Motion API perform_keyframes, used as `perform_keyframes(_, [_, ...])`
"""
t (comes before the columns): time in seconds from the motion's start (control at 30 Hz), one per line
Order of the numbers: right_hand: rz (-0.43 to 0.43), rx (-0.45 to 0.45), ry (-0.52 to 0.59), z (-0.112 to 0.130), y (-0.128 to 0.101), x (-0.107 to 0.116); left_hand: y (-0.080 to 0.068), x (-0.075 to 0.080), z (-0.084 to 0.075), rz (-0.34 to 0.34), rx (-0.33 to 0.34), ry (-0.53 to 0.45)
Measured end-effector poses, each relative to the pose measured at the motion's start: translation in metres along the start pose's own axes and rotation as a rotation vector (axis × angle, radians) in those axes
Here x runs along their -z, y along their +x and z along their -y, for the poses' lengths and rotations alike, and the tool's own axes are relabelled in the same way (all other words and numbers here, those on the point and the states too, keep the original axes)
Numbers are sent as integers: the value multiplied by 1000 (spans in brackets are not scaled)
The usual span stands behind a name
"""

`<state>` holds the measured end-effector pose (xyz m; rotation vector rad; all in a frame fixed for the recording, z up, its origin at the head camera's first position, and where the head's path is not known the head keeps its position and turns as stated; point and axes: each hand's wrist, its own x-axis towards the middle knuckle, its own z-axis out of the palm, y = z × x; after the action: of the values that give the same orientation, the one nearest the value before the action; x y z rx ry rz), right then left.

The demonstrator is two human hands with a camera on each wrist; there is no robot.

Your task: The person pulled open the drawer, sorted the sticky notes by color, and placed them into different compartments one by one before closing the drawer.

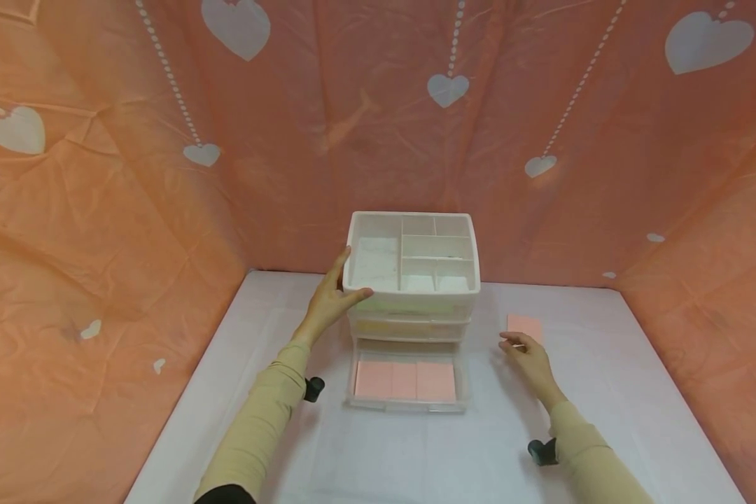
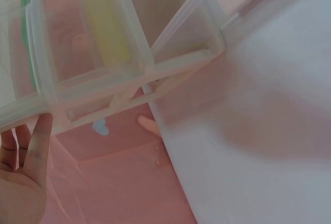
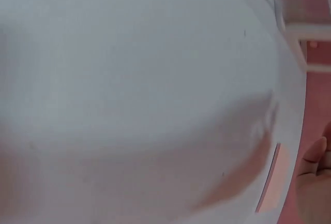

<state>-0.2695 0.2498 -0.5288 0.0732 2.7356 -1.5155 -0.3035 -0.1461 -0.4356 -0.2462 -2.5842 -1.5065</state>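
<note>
A white plastic drawer organizer (image 1: 416, 308) stands on the table, its top tray divided into compartments. My left hand (image 1: 326, 305) holds its upper left corner, thumb at the front and fingers along the side; in the left wrist view the fingers (image 2: 39, 149) touch the tray's lower edge. The clear bottom drawer (image 1: 406, 406) is pulled out, with pink paper pads (image 1: 374, 380) side by side in it. To the right, another pink pad (image 1: 525, 324) lies on the table. Beside its near edge hovers my right hand (image 1: 532, 364), fingers loosely bent, apparently holding nothing.
The white-covered table (image 1: 227, 406) is bordered by orange-pink cloth walls (image 1: 378, 154) with white hearts. Two closed drawers (image 1: 409, 329) sit above the pulled-out one; something yellow shows through one. Small black devices (image 1: 544, 452) are strapped at both wrists.
</note>
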Motion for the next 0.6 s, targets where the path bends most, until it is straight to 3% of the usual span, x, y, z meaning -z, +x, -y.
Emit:
perform_keyframes(0.17, [-58, -82, 14, -16, 10, 14, -1, 1, 2, -5, -7, -3])
perform_keyframes(0.33, [-171, -167, 16, -27, 12, 23, -2, 0, 0, -7, -13, -8])
perform_keyframes(0.5, [-285, -257, -11, -32, 10, 28, -3, 0, -1, 2, 2, -7])
perform_keyframes(0.6, [-303, -325, 23, -32, 11, 29, -3, 1, -1, 6, 10, 2])
